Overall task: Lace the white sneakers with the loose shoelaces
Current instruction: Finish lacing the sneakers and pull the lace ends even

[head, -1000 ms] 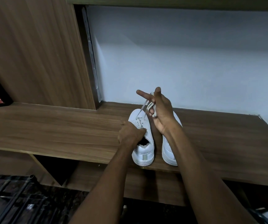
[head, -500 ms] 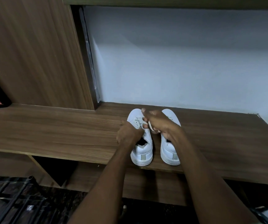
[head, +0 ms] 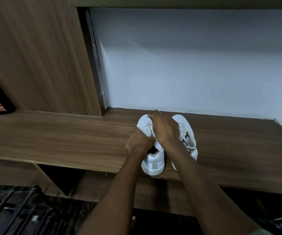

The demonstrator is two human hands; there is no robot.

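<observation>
Right hand has dropped from its raised pull and now reaches over the left shoe's toe.

Since a second ago the right hand (head: 166, 128) has come down, its back to the camera, fingers stretched toward twelve o'clock over the left white leather sneaker (head: 151, 146); whether it pinches a lace I cannot tell. The left hand (head: 139, 143) stays curled on that sneaker's collar at its nine o'clock side. The right white sneaker (head: 187, 133) stands just beside it at three o'clock, its pale shoelace (head: 187, 141) loosely threaded. Both shoes sit heels toward six o'clock near the front edge of the brown wood-grain shelf (head: 60, 138), below the pale blue wall (head: 196, 65).
</observation>
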